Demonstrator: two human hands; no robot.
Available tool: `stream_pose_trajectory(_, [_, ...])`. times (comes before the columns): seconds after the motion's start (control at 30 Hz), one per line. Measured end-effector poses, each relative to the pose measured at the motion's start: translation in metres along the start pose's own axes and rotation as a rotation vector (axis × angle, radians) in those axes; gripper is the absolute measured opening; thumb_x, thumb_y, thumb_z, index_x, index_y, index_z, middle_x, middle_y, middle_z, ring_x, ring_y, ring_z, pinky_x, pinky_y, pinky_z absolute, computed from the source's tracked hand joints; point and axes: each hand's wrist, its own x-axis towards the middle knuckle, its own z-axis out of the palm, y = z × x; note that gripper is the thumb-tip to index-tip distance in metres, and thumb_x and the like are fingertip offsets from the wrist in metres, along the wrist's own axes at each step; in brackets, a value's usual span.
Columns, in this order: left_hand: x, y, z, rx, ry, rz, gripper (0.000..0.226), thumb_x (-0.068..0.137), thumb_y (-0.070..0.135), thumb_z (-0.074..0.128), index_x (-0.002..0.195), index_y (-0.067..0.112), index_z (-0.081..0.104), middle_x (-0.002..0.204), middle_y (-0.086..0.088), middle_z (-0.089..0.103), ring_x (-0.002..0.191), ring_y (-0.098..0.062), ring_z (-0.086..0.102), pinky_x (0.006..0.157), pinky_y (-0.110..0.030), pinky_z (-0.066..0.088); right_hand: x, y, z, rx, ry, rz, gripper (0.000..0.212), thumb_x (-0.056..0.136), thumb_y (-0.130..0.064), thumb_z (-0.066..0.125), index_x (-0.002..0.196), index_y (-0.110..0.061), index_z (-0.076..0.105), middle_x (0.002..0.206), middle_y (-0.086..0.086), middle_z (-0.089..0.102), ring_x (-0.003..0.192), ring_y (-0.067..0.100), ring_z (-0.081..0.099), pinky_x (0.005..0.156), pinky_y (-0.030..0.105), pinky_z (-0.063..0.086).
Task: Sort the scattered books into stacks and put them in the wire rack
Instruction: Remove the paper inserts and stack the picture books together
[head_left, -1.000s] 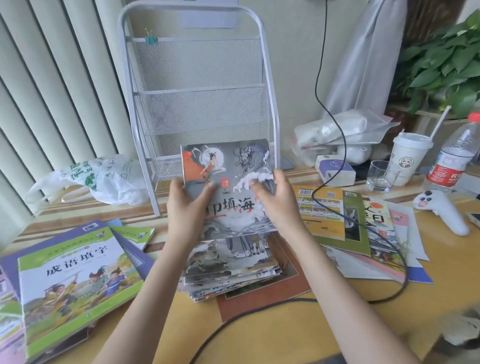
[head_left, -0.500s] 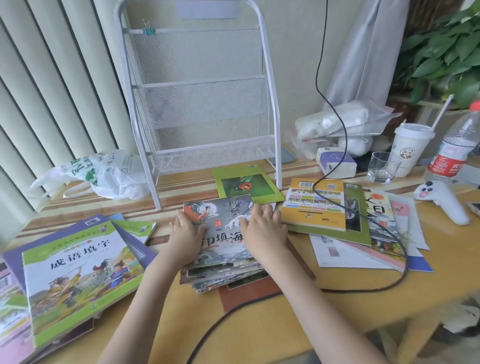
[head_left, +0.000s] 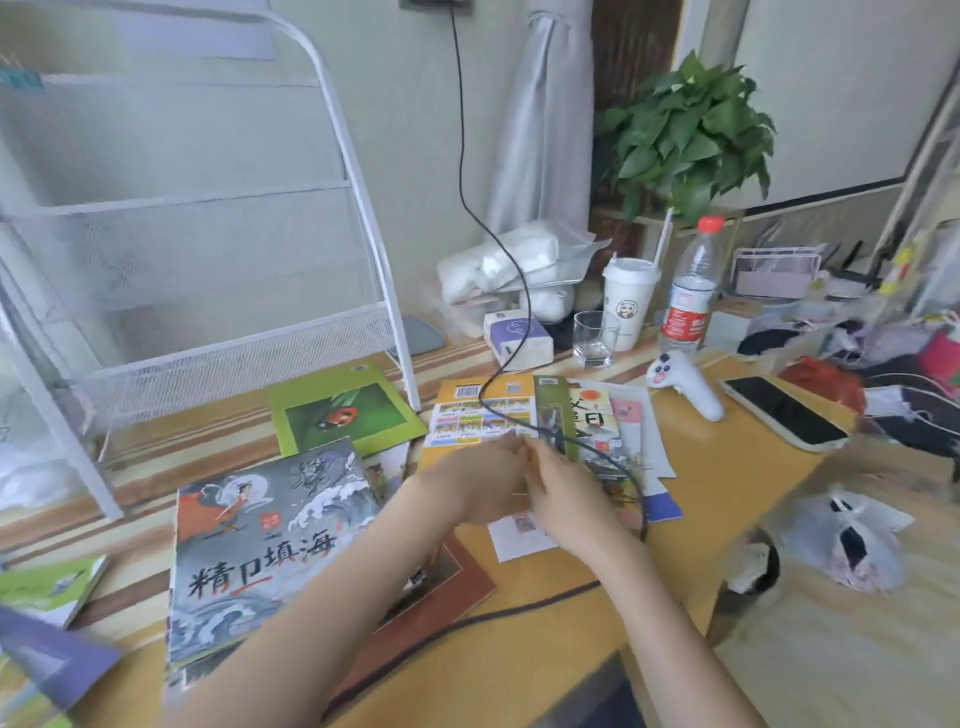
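Both hands, left hand (head_left: 480, 486) and right hand (head_left: 563, 499), are reaching over the scattered thin paperback books (head_left: 524, 415); grip unreadable through blur. Black cable (head_left: 498, 374) is lying across them, risking a snag. Empty white wire-mesh rack (head_left: 218, 291) is standing behind.

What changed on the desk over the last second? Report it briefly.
Both hands let go of the grey wave-cover book, set down on its stack, and moved right: left hand and right hand now meet over the yellow book under the black cable. The wire rack stays empty.
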Motion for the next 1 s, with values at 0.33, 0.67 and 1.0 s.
stream_pose_trajectory(0.33, [0.043,-0.004,0.034,-0.011,0.082,-0.023,0.085,0.081,0.077,0.029,0.151,0.037,0.003,0.161,0.004,-0.007,0.146,-0.033,-0.012,0.115,-0.06,0.002,0.012,0.05,-0.016,0.11,0.19,0.206,0.041,0.098,-0.029,0.042,0.135,-0.012,0.045,0.136,0.005,0.051,0.126,0.021,0.045,0.105,0.036,0.035])
stream_pose_trajectory(0.67, [0.039,-0.004,0.021,-0.065,0.195,-0.143,0.059,0.097,0.054,0.027,0.144,0.017,0.03,0.144,-0.018,0.04,0.135,-0.037,0.036,0.102,-0.045,0.039,0.041,0.051,-0.061,1.262,0.142,0.759,0.016,0.093,-0.015,0.052,0.107,-0.013,0.057,0.098,0.007,0.065,0.086,0.021,0.061,0.075,0.036,0.05])
stream_pose_trajectory(1.0, [0.026,-0.012,0.0,-0.587,1.029,-0.417,0.025,0.102,0.015,0.034,0.079,0.006,0.037,0.048,-0.008,0.037,0.044,-0.024,0.03,0.046,-0.034,0.009,0.048,0.024,-0.043,1.206,-0.065,0.672,0.029,0.093,-0.007,0.056,0.121,-0.015,0.052,0.122,0.002,0.051,0.09,0.021,0.059,0.057,0.04,0.06])
